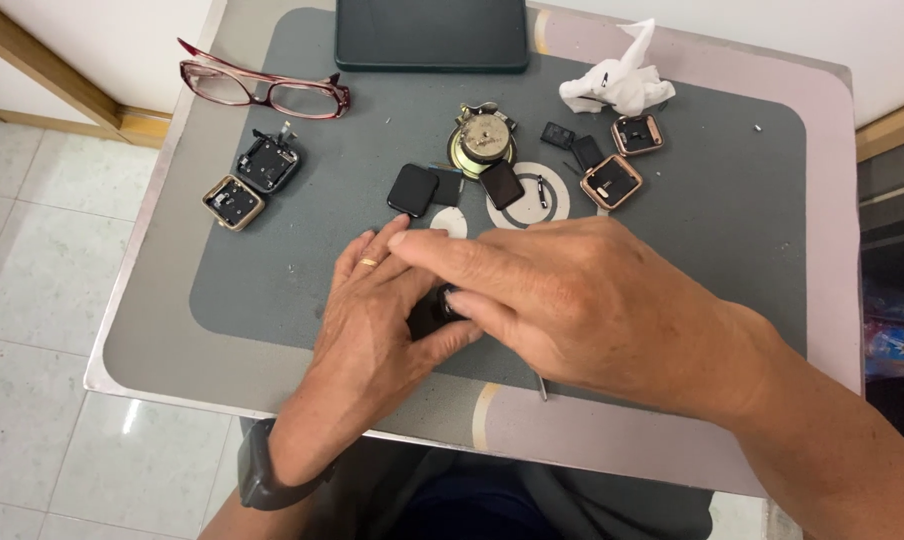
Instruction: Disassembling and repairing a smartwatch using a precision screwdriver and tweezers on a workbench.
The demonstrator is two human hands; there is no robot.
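The left hand point(372, 320) lies at the centre of the frame with its fingers curled in around a small dark object point(432, 312), thumb tucked under it, a ring on one finger and a dark band on the wrist; the right hand point(572, 300) reaches in from the lower right and lies over the left, its fingertips pinching the same object from the other side, so both hands close on it and only a sliver of it shows between them; what it is exactly I cannot tell, though it looks like one of the small dark squarish watch parts scattered above. By its looks it is light, stiff and smooth, likely slippery and easily cracked or scratched if it has a glass face; the edges look the safer place to grip, not the flat face. It sits low over the grey mat point(732, 200), near the front edge of the table point(152, 330). In the upper middle of the frame lie two black square screens point(413, 189), a round metal mechanism point(482, 138) and two copper-coloured watch cases point(612, 181); upper right, a crumpled white tissue point(617, 82); upper left, red-framed glasses point(262, 92) and two more opened cases point(234, 202); top centre, a dark tablet point(431, 35).
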